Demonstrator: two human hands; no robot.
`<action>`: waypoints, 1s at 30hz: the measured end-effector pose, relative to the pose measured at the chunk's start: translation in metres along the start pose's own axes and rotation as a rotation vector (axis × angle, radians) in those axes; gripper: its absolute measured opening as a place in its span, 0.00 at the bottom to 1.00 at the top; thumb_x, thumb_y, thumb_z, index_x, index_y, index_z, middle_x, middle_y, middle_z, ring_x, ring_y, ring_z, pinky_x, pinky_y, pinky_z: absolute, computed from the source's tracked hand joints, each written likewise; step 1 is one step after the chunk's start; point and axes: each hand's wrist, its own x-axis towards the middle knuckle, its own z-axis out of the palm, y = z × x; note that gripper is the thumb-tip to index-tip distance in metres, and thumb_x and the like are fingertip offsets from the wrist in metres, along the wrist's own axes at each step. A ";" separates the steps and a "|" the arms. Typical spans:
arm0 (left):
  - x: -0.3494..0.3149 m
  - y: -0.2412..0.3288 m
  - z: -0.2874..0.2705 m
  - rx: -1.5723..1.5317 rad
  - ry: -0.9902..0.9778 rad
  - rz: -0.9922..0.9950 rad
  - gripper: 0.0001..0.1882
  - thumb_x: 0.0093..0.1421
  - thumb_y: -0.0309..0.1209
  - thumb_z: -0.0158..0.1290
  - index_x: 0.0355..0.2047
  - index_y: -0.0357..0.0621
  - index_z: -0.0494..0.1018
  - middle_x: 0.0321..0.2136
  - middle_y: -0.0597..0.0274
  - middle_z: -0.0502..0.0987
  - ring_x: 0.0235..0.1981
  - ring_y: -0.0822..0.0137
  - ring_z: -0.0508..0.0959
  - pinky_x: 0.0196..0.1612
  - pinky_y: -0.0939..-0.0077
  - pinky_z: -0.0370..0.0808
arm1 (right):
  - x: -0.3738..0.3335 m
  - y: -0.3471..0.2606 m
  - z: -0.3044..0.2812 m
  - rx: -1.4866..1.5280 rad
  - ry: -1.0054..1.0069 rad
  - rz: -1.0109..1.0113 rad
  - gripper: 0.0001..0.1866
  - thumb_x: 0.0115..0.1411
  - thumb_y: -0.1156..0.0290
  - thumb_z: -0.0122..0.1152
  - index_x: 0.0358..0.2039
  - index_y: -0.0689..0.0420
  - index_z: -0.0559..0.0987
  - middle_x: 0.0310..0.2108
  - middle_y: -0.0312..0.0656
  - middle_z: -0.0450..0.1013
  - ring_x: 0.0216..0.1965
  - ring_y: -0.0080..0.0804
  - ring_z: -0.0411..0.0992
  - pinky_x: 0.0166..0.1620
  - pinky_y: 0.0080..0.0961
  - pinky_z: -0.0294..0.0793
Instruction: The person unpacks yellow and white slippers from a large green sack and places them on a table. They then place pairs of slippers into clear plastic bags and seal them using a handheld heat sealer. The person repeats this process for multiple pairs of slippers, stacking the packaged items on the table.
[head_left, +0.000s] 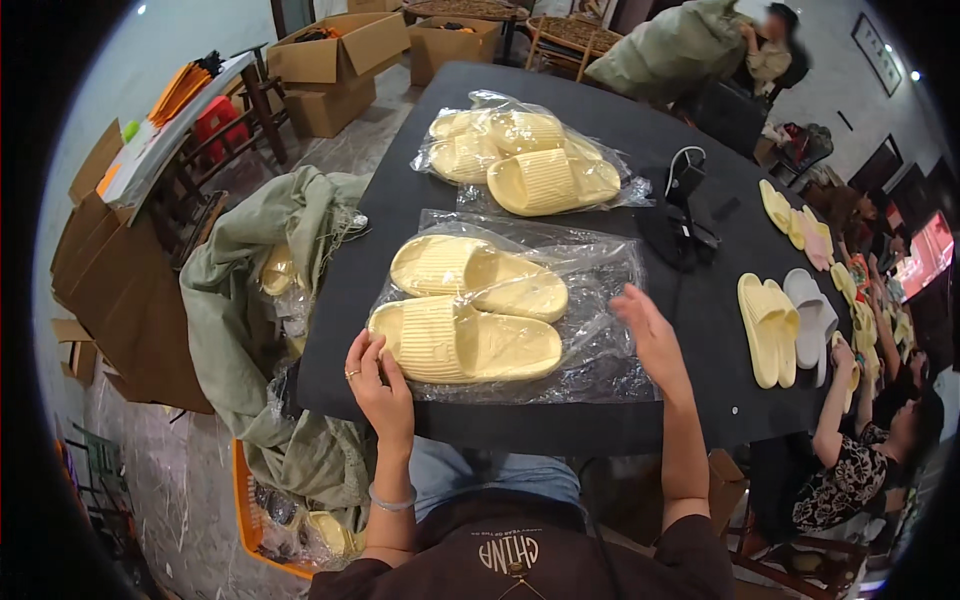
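A smooth grey floor (150,470) spreads around your matte black table (700,340). A crumpled green woven sack (235,240) sags beside its left edge; cardboard boxes (372,45) stand beyond its far-left corner. Near the front-left corner, a wrinkled clear bag (605,370) holds two pale yellow slippers (428,338), straps ribbed, toes leftward. Your right hand (655,342) is loosely spread at the bag's right side; your left hand (384,398) bends at the nearer toe, whether pinching you cannot tell.

The black table (700,350) carries bagged yellow slippers (440,338) and grey slippers (812,318).
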 end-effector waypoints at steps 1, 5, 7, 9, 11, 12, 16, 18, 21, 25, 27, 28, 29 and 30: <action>-0.001 0.000 0.000 0.013 0.008 0.006 0.11 0.62 0.23 0.46 0.43 0.34 0.72 0.50 0.49 0.68 0.52 0.54 0.69 0.52 0.65 0.67 | -0.002 -0.006 -0.003 0.136 -0.117 0.071 0.28 0.68 0.52 0.39 0.50 0.65 0.72 0.36 0.46 0.75 0.39 0.32 0.73 0.47 0.26 0.69; -0.002 0.000 -0.005 -0.063 0.061 -0.110 0.12 0.61 0.23 0.46 0.45 0.33 0.70 0.50 0.48 0.68 0.51 0.52 0.69 0.51 0.63 0.67 | -0.003 -0.016 -0.030 0.385 -0.648 0.335 0.36 0.67 0.44 0.27 0.51 0.65 0.72 0.24 0.43 0.76 0.24 0.28 0.75 0.31 0.19 0.75; -0.004 -0.005 -0.002 -0.058 0.054 -0.084 0.12 0.61 0.23 0.46 0.45 0.33 0.69 0.50 0.47 0.68 0.50 0.52 0.69 0.51 0.64 0.67 | 0.004 -0.019 -0.037 0.314 -0.842 0.354 0.25 0.68 0.55 0.39 0.50 0.63 0.74 0.22 0.39 0.75 0.19 0.24 0.73 0.22 0.17 0.72; -0.002 -0.006 -0.003 -0.032 0.060 -0.044 0.13 0.61 0.22 0.46 0.45 0.33 0.69 0.49 0.47 0.69 0.50 0.52 0.69 0.50 0.63 0.67 | 0.020 -0.020 -0.037 0.073 -1.013 0.317 0.20 0.68 0.61 0.42 0.49 0.61 0.75 0.23 0.39 0.75 0.19 0.23 0.72 0.23 0.15 0.72; -0.002 -0.003 -0.006 0.005 0.077 -0.003 0.12 0.61 0.22 0.46 0.45 0.33 0.69 0.48 0.47 0.69 0.49 0.52 0.69 0.50 0.63 0.68 | 0.033 -0.016 -0.021 -0.029 -0.877 0.180 0.17 0.63 0.68 0.52 0.50 0.59 0.74 0.26 0.40 0.75 0.24 0.25 0.73 0.30 0.21 0.75; -0.001 -0.003 -0.007 0.003 0.071 0.007 0.12 0.60 0.21 0.47 0.45 0.33 0.69 0.48 0.47 0.69 0.49 0.52 0.70 0.48 0.65 0.69 | 0.038 -0.015 -0.008 -0.072 -0.787 0.036 0.18 0.61 0.68 0.54 0.51 0.59 0.74 0.27 0.41 0.75 0.26 0.26 0.73 0.32 0.22 0.75; -0.002 -0.003 -0.011 -0.186 0.011 -0.130 0.14 0.57 0.20 0.51 0.45 0.33 0.69 0.49 0.49 0.67 0.48 0.57 0.71 0.42 0.73 0.76 | 0.058 -0.008 0.060 -0.389 -0.530 -0.568 0.25 0.55 0.60 0.63 0.49 0.60 0.74 0.43 0.49 0.72 0.46 0.41 0.70 0.50 0.36 0.69; 0.001 -0.005 -0.013 -0.221 0.023 -0.153 0.15 0.57 0.21 0.52 0.46 0.33 0.69 0.49 0.49 0.67 0.48 0.59 0.71 0.42 0.74 0.77 | 0.064 -0.019 0.092 -0.478 -0.532 -0.700 0.26 0.54 0.58 0.63 0.50 0.60 0.73 0.47 0.50 0.70 0.52 0.46 0.66 0.55 0.39 0.64; 0.003 -0.012 -0.017 -0.268 0.012 -0.167 0.17 0.56 0.23 0.54 0.46 0.33 0.68 0.51 0.50 0.66 0.49 0.60 0.71 0.43 0.75 0.77 | 0.067 -0.034 0.135 -0.488 -0.545 -0.716 0.28 0.53 0.57 0.63 0.50 0.61 0.72 0.49 0.53 0.68 0.54 0.50 0.63 0.57 0.40 0.61; 0.004 -0.007 -0.018 -0.322 0.011 -0.186 0.15 0.57 0.23 0.54 0.46 0.33 0.69 0.51 0.53 0.66 0.47 0.65 0.72 0.41 0.79 0.77 | 0.091 0.000 0.164 -0.450 -0.536 -0.638 0.22 0.55 0.61 0.58 0.46 0.62 0.72 0.47 0.52 0.68 0.53 0.47 0.62 0.57 0.37 0.61; 0.000 -0.011 -0.022 -0.388 0.033 -0.223 0.15 0.57 0.22 0.54 0.45 0.34 0.69 0.50 0.52 0.67 0.44 0.66 0.74 0.37 0.80 0.78 | 0.094 -0.011 0.159 -0.184 -0.549 -0.637 0.18 0.55 0.64 0.57 0.43 0.62 0.73 0.46 0.51 0.68 0.52 0.47 0.63 0.56 0.38 0.62; -0.004 -0.020 -0.020 -0.449 0.068 -0.185 0.15 0.56 0.20 0.54 0.44 0.35 0.70 0.50 0.54 0.67 0.40 0.70 0.75 0.35 0.82 0.77 | 0.102 -0.032 0.148 -0.499 -0.676 -0.490 0.12 0.53 0.67 0.57 0.35 0.61 0.74 0.40 0.50 0.70 0.46 0.47 0.66 0.51 0.39 0.65; -0.005 -0.018 -0.019 -0.492 0.048 -0.165 0.15 0.55 0.20 0.55 0.44 0.35 0.70 0.50 0.54 0.67 0.40 0.71 0.75 0.35 0.82 0.77 | 0.107 -0.019 0.137 -0.349 -0.602 -0.531 0.12 0.51 0.67 0.58 0.33 0.62 0.74 0.36 0.51 0.71 0.42 0.47 0.68 0.48 0.39 0.67; -0.007 -0.014 -0.021 -0.525 0.030 -0.146 0.15 0.55 0.19 0.55 0.43 0.35 0.71 0.50 0.54 0.67 0.39 0.71 0.75 0.35 0.82 0.77 | 0.109 -0.016 0.128 -0.199 -0.540 -0.584 0.12 0.49 0.67 0.59 0.31 0.62 0.74 0.32 0.51 0.72 0.38 0.48 0.69 0.45 0.38 0.69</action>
